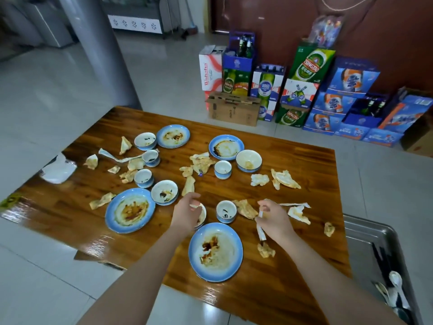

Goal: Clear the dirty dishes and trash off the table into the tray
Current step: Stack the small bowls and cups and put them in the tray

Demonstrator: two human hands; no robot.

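Dirty blue-rimmed plates, among them the nearest plate (pixel 215 252) and a left plate (pixel 130 210), lie on the wooden table (pixel 293 273) with several small bowls and cups such as one cup (pixel 226 211). Crumpled stained napkins (pixel 284 178) are scattered all over. My left hand (pixel 186 213) curls over the rim of a small bowl (pixel 202 215), mostly hiding it. My right hand (pixel 273 219) pinches a thin white paper wrapper (pixel 261 231) above the table. A metal tray (pixel 365 233) at the right edge holds white spoons (pixel 396 285) and dark chopsticks.
Stacked beer cartons (pixel 311 66) and a cardboard box (pixel 233 109) stand on the tiled floor beyond the table. A white plastic bag (pixel 58 171) hangs over the table's left edge. A grey pillar (pixel 100 50) rises at the far left.
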